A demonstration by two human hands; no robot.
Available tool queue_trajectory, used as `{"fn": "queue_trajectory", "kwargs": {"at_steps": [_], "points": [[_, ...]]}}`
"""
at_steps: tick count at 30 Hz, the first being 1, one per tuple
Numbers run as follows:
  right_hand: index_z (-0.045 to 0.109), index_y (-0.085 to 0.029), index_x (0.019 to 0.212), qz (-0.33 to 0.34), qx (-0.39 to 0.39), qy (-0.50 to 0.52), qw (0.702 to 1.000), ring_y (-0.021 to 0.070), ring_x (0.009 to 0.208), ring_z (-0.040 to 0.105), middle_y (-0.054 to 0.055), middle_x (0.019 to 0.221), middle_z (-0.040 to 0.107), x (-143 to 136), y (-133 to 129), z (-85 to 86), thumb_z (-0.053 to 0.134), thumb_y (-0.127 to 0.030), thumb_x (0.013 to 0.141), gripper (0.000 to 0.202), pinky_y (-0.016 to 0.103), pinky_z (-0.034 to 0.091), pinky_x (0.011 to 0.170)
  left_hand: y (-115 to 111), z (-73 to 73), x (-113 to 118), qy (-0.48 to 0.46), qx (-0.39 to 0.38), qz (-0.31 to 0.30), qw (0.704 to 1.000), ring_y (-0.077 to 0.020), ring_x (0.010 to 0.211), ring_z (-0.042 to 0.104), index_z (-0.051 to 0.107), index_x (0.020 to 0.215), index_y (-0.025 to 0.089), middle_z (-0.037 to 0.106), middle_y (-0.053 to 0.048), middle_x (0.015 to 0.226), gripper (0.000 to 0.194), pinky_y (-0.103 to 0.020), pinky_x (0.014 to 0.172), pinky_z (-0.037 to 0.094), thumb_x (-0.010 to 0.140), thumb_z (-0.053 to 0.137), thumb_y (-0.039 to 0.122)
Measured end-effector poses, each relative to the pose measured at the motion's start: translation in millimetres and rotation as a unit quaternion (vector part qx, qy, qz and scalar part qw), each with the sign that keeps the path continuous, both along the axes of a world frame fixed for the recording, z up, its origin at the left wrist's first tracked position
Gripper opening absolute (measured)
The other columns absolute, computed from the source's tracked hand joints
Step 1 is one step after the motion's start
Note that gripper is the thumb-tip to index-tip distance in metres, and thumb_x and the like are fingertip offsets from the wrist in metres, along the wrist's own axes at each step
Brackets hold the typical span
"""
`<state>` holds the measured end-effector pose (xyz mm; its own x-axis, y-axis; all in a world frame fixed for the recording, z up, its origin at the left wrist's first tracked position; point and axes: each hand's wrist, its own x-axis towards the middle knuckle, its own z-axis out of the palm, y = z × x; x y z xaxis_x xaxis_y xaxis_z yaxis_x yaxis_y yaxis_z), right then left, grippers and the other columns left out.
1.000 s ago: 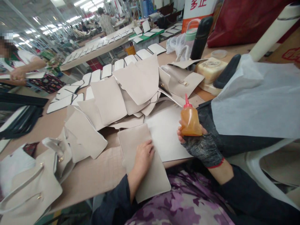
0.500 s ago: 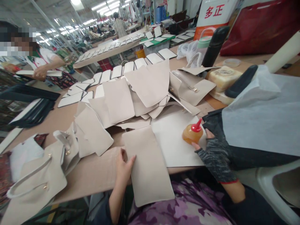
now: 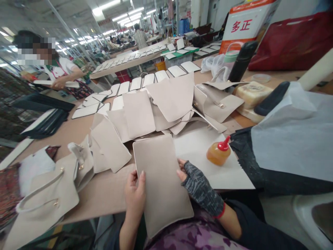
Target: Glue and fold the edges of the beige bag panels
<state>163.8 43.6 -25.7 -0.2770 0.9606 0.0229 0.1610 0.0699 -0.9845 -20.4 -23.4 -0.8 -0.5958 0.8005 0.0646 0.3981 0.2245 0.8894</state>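
A flat beige leather-like bag panel [image 3: 161,184] with rounded corners stands tilted in front of me, its lower end by my lap. My left hand [image 3: 135,191] grips its left edge, thumb on the face and fingers curled at the side. At the right edge, my right hand [image 3: 197,184], in a dark grey fingerless glove, pinches the panel with thumb and fingertips. To the right of that hand, a squeeze bottle [image 3: 219,151] with amber liquid and a red nozzle stands on a white sheet [image 3: 229,177].
Beige bag pieces [image 3: 139,114] lie heaped behind the panel. A beige bag with handle [image 3: 52,187] is at the left. Rows of white panels [image 3: 130,85] line the back. A black bottle [image 3: 243,60] and yellowish block [image 3: 253,93] stand right. A co-worker [image 3: 65,76] holds a panel.
My right hand has let go of the squeeze bottle, which now stands on the sheet, and has moved left to the panel's right edge. My left hand still holds the panel.
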Motion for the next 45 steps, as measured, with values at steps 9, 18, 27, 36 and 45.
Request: {"fn": "queue_trajectory", "kwargs": {"at_steps": [9,18,27,36,45], "points": [[0.062,-0.015,0.097,-0.093,0.133,-0.101,0.982,0.0278,0.087,0.064,0.016,0.093,0.068,-20,12,-0.7,0.051,-0.045,0.08,0.036,0.042,0.052,0.079,1,4.1,6,0.275,0.009,-0.054,0.96,-0.0227,0.088,0.06,0.054,0.099,0.016,0.063,-0.01,0.092,0.022,-0.037,0.077,0.05,0.085,0.044,0.029],[0.06,-0.017,0.075,-0.045,0.215,-0.223,0.95,0.0201,0.066,0.063,0.01,0.071,0.066,-26,38,6.0,0.033,-0.038,0.091,0.038,0.032,0.051,0.068,2,2.0,3,0.366,0.033,-0.084,0.926,-0.0211,0.088,0.061,0.051,0.108,0.016,0.063,-0.01,0.093,0.025,-0.034,0.075,0.052,0.085,0.042,0.019],[0.061,-0.018,0.093,0.053,0.16,-0.149,0.974,0.0184,0.076,0.065,0.007,0.086,0.07,-41,34,1.8,0.045,-0.039,0.086,0.027,0.027,0.052,0.07,9,10.5,-16,0.346,0.038,-0.012,0.937,-0.0214,0.091,0.06,0.053,0.108,0.017,0.063,-0.009,0.095,0.026,-0.034,0.079,0.05,0.085,0.044,0.022],[0.066,-0.018,0.077,0.028,0.294,-0.27,0.917,0.0223,0.066,0.066,0.01,0.068,0.068,-75,16,1.0,0.034,-0.035,0.09,0.038,0.036,0.054,0.07,19,8.9,-51,0.343,0.05,0.092,0.934,-0.0232,0.089,0.059,0.054,0.106,0.015,0.061,-0.01,0.09,0.026,-0.036,0.079,0.048,0.083,0.044,0.024],[0.068,-0.017,0.09,0.044,0.281,-0.194,0.939,0.0277,0.074,0.067,0.013,0.081,0.071,-105,13,-19.5,0.043,-0.045,0.083,0.037,0.041,0.057,0.068,10,8.1,-85,0.264,0.043,0.18,0.947,-0.0255,0.098,0.058,0.055,0.104,0.015,0.062,-0.013,0.1,0.027,-0.041,0.086,0.048,0.081,0.047,0.027]]}}
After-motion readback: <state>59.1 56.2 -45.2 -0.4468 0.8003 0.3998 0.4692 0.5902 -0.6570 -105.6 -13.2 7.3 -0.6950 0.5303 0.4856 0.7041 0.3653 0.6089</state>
